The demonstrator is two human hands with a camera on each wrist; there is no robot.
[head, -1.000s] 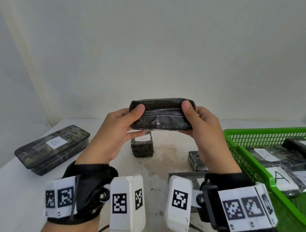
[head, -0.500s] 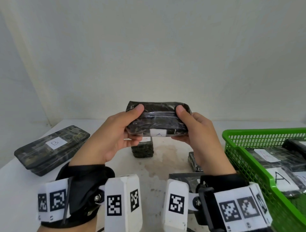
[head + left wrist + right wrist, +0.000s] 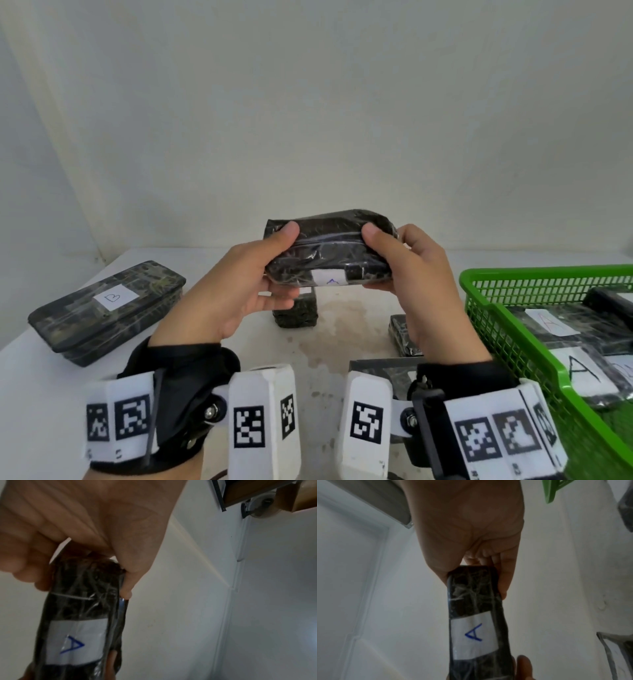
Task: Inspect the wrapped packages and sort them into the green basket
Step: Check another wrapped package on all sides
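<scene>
Both hands hold a dark plastic-wrapped package (image 3: 330, 251) in the air above the table's middle. My left hand (image 3: 236, 284) grips its left end, thumb on top. My right hand (image 3: 416, 270) grips its right end. A white label with a blue letter A shows on the package (image 3: 75, 642) in the left wrist view, and on the same package (image 3: 475, 634) in the right wrist view. The green basket (image 3: 493, 308) stands at the right with several packages labelled A inside.
A long dark package marked B (image 3: 106, 305) lies at the left of the white table (image 3: 30, 394). A small dark package (image 3: 296, 310) stands under my hands. Two more wrapped packages (image 3: 399, 334) lie near my right wrist, beside the basket.
The held package has been rolled toward me, so its white label has come into view along the lower edge. Both hands keep their grip.
</scene>
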